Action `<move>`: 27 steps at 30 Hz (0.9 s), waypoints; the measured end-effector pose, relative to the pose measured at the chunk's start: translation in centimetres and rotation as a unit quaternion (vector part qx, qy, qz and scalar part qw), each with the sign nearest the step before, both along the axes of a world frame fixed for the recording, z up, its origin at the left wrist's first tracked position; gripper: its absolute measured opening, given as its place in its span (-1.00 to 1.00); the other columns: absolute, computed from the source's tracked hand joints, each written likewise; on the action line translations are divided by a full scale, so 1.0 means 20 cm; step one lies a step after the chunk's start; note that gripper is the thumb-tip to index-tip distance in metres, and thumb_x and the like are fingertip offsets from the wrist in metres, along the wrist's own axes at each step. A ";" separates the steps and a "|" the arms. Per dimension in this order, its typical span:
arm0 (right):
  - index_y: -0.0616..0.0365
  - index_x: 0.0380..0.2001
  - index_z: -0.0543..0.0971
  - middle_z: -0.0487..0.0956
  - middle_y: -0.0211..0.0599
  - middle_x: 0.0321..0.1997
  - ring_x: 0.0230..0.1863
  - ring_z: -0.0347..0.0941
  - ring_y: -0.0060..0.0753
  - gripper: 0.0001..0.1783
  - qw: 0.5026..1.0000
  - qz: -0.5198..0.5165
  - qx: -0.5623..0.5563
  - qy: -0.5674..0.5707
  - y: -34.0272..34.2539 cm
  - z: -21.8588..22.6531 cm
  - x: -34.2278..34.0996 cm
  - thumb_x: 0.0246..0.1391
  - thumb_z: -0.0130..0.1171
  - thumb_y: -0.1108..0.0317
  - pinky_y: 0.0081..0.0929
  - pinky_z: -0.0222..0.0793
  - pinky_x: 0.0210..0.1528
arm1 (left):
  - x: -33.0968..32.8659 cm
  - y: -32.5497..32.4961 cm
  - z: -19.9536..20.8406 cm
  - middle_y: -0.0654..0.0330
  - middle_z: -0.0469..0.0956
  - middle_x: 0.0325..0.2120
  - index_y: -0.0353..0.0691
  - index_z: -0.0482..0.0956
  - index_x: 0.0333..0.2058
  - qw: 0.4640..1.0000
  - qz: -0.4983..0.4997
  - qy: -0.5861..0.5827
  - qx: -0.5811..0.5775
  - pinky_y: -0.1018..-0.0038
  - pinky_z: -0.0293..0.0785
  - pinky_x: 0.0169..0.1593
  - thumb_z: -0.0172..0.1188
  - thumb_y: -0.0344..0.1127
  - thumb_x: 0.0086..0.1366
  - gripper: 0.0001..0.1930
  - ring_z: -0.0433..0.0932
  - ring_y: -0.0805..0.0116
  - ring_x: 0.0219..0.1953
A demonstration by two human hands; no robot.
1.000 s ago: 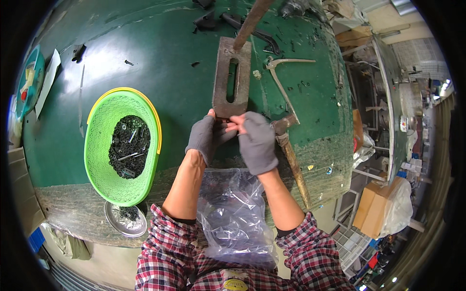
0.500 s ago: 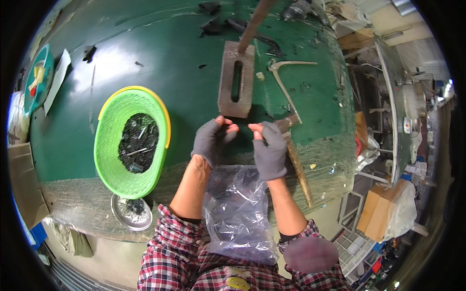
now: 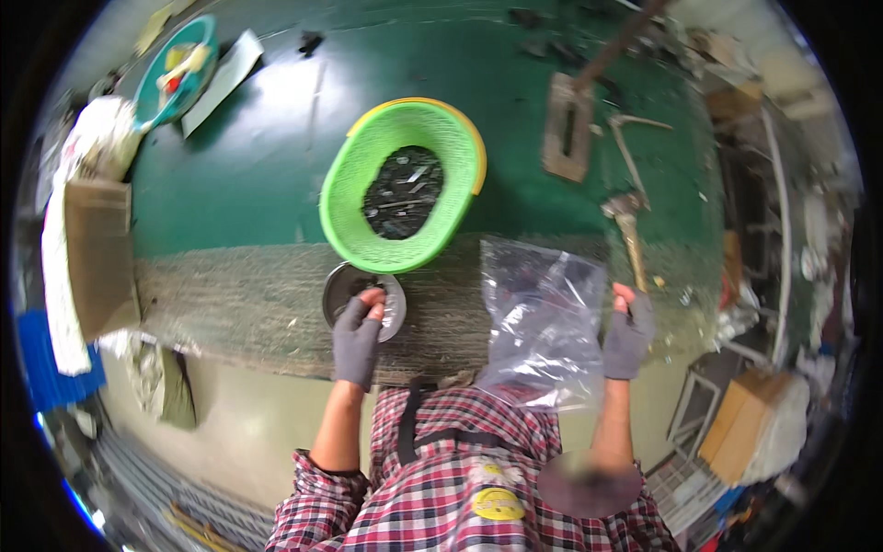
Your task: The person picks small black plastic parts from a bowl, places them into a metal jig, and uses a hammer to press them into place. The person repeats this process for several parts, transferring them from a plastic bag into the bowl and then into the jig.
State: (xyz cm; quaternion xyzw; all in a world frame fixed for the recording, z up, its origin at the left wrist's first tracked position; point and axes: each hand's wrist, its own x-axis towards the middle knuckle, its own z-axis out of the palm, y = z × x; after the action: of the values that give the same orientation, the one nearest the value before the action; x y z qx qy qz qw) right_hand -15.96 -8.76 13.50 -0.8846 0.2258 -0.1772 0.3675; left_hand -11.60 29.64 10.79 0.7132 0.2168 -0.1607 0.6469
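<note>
My left hand, in a grey fingerless glove, is over a small round metal dish at the table's front edge. Its thumb and fingertips are pinched together above dark bits; what they hold is too small to make out. To the right, my gloved right hand is closed, fingers curled, with any contents hidden. It is beside a clear plastic bag that hangs over the edge towards my lap. Beyond the dish stands a green plastic basket with a yellow handle, holding small black parts.
A hammer lies beyond my right hand, near a thin bent metal tool. Farther back is a slotted metal block with a rod rising from it. A teal basin and a cardboard box are at the left.
My view has swung left. My left hand has gone from near the metal block to the dish; my right hand has drawn back beside the bag. The two hands are now farther apart.
</note>
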 end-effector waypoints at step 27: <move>-0.01 0.11 0.46 0.51 -0.18 0.13 0.05 0.51 -0.22 -0.49 0.944 0.269 0.032 0.187 0.25 -0.51 0.14 0.09 0.28 0.16 -0.35 0.43 0.08 | 0.08 -0.80 0.45 0.21 0.48 -0.38 -0.30 0.52 -0.08 0.904 -0.257 -0.306 0.150 0.54 0.44 -0.25 0.14 -0.65 0.08 -0.62 0.47 0.39 -0.39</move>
State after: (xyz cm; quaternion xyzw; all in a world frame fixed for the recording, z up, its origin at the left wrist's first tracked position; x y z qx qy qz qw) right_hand -13.14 -3.79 3.28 -0.9176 0.0495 0.1043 0.3805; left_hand -9.94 13.56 19.88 0.8472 -0.1608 -0.0607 0.5027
